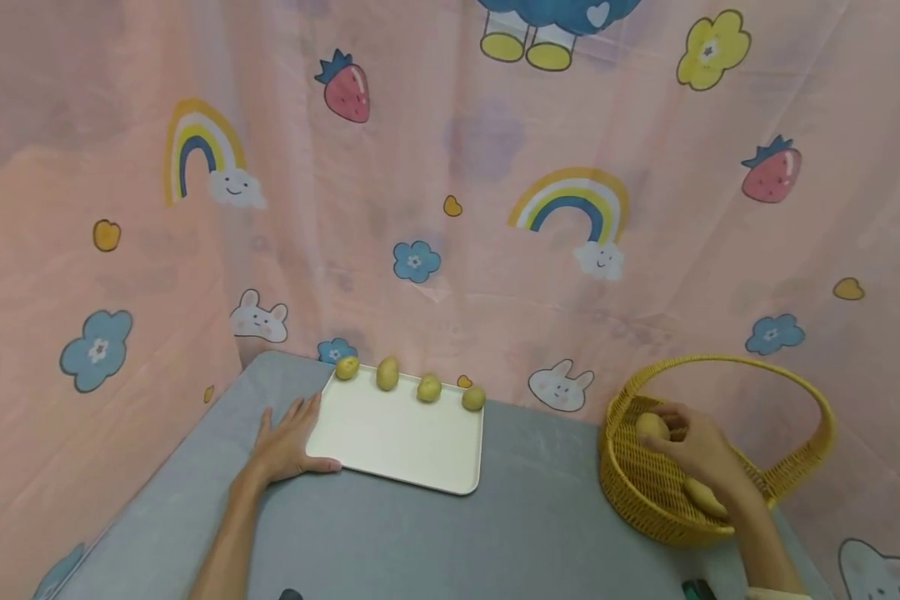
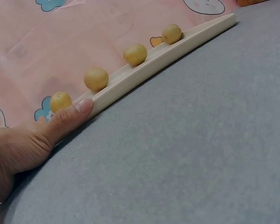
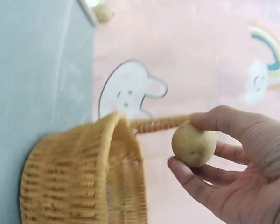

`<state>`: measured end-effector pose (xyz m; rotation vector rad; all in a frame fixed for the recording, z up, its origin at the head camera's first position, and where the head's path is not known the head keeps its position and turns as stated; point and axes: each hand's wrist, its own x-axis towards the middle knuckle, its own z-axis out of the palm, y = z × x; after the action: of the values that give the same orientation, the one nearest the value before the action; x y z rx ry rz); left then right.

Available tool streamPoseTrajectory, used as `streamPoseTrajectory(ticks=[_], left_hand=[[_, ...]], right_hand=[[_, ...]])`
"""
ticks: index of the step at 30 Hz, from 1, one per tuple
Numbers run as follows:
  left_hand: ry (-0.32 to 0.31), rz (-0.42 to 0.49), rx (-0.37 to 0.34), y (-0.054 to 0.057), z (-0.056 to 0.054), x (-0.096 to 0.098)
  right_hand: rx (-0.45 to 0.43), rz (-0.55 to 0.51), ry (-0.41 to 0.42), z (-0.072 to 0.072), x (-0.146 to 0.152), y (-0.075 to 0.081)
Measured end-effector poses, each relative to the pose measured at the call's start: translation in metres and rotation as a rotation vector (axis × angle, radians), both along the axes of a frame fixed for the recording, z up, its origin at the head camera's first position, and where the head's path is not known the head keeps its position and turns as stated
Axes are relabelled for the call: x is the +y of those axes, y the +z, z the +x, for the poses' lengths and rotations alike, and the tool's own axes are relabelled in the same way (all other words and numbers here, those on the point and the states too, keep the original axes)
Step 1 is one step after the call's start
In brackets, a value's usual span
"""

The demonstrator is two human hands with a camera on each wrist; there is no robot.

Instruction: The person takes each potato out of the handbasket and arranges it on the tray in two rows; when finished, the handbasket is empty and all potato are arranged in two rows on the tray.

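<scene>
My right hand (image 1: 699, 452) pinches a round potato (image 3: 194, 144) between thumb and fingers, over the yellow wicker basket (image 1: 621, 487) in the head view. Another potato (image 1: 703, 497) lies inside that basket, partly hidden by the forearm. My left hand (image 1: 285, 442) rests at the left side of a cream tray (image 1: 397, 437), fingers spread and thumb along its front corner (image 2: 84, 105). Along the tray's far edge sit several potatoes (image 1: 387, 373) in a spaced row.
A grey cloth-covered table (image 1: 540, 500) carries the tray and basket. The basket's tall arched handle (image 1: 727, 360) stands over its opening. Behind hangs a pink patterned curtain (image 1: 420, 325). Small dark objects (image 1: 696, 590) show at the table's near edge.
</scene>
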<state>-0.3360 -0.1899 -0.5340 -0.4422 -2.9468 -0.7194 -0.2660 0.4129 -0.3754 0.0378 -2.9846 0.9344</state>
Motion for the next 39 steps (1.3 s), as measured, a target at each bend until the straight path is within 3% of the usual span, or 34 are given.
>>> streamPoseTrajectory(ticks=[6, 11, 18, 21, 31, 39], left_hand=[[0.004, 0.004, -0.008, 0.001, 0.001, 0.001], [0.006, 0.009, -0.010, 0.003, 0.001, 0.002], [0.006, 0.043, -0.006, 0.000, 0.001, 0.005], [0.006, 0.045, 0.003, -0.002, 0.000, 0.004], [0.006, 0.062, 0.008, 0.000, 0.003, 0.004], [0.014, 0.053, 0.002, 0.000, 0.002, 0.003]], right_hand=[[-0.049, -0.104, 0.027, 0.011, -0.025, 0.009], [-0.037, -0.174, 0.072, 0.015, -0.055, 0.013], [-0.117, -0.373, 0.232, 0.009, -0.113, 0.012], [-0.147, -0.421, 0.284, 0.002, -0.148, 0.004], [-0.133, -0.443, 0.412, -0.035, -0.265, -0.030], [-0.136, -0.445, 0.279, -0.063, -0.348, -0.069]])
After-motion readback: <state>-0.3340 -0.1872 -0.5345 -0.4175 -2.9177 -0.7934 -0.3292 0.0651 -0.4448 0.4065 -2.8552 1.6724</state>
